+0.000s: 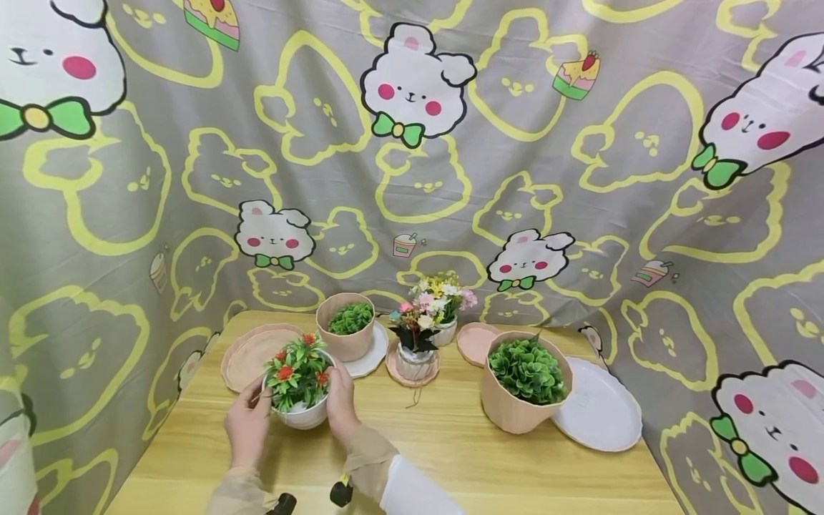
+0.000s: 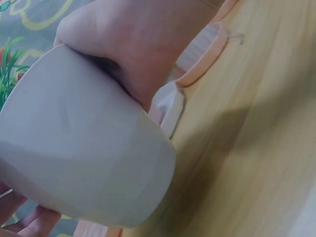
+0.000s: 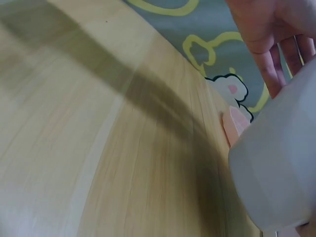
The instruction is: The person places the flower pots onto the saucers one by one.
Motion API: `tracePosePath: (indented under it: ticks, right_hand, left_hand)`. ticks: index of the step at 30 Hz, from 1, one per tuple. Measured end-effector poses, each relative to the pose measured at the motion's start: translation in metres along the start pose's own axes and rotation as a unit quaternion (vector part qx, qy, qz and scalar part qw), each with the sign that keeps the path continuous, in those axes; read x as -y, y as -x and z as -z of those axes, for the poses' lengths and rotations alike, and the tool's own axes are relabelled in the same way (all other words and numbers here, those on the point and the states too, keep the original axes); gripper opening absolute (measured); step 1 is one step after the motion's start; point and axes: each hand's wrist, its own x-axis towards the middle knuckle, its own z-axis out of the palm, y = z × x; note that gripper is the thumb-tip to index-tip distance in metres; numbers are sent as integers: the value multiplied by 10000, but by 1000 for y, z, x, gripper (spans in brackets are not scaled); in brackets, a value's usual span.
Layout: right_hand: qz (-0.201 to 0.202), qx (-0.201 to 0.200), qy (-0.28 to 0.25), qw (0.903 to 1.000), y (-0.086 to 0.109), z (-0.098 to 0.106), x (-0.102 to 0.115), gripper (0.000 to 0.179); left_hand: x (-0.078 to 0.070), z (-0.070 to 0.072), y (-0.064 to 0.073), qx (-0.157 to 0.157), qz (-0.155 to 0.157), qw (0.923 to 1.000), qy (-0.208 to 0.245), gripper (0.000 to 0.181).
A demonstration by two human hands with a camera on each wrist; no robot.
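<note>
A white pot [image 1: 302,415] holding a green artificial plant [image 1: 297,379] with red flowers is held between both hands over the left part of the table. My left hand [image 1: 247,422] grips its left side near the rim, and my right hand [image 1: 342,404] holds the opposite side. In the left wrist view the smooth pot wall [image 2: 89,143] appears tilted, with the right hand [image 2: 133,44] around its rim and the left fingers [image 2: 32,219] along its other side. The right wrist view shows the pot [image 3: 281,158] above a shadow on the wood.
Behind the hands lie a pink round tray [image 1: 241,357] and a pink pot [image 1: 345,343] by a white plate [image 1: 370,366]. Small flower pots [image 1: 415,366], a pink saucer [image 1: 475,340], a larger pink pot [image 1: 518,415] and a white plate [image 1: 599,408] stand farther right on the table [image 1: 444,458].
</note>
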Motion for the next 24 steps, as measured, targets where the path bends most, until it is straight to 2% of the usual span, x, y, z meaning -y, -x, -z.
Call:
tracePosePath:
  ticks: [4,6,8,10,14,16,20,24]
  right_hand:
    - [30,39,109,9999,-2,16,-2,43]
    - [-4,38,153,9999,-3,25,-3,43]
    - [-2,8,244,9997,-3,32,-5,43]
    - [53,-26,370,9993,-2,40,-7,42]
    - [154,-30,550,9984,1,51,-11,42]
    - [243,-15,621,9978,2,55,-12,42]
    - [310,11,661,9973,6,61,-8,42]
    - [286,-6,658,9974,10,65,-1,41]
  left_hand:
    - [2,-6,4,453,227,9983,303,36]
    - [4,-9,4,733,487,9938,684,40]
    - [8,-10,2,869,808,9878,1005,44]
    - [15,-10,-3,788,1130,9833,1193,45]
    - [36,-4,-19,305,1608,9808,1059,45]
    - [46,0,-28,226,1858,9767,1054,50]
    - [62,7,-43,428,2274,9659,1158,64]
    - [66,5,-52,642,2496,9571,1322,52]
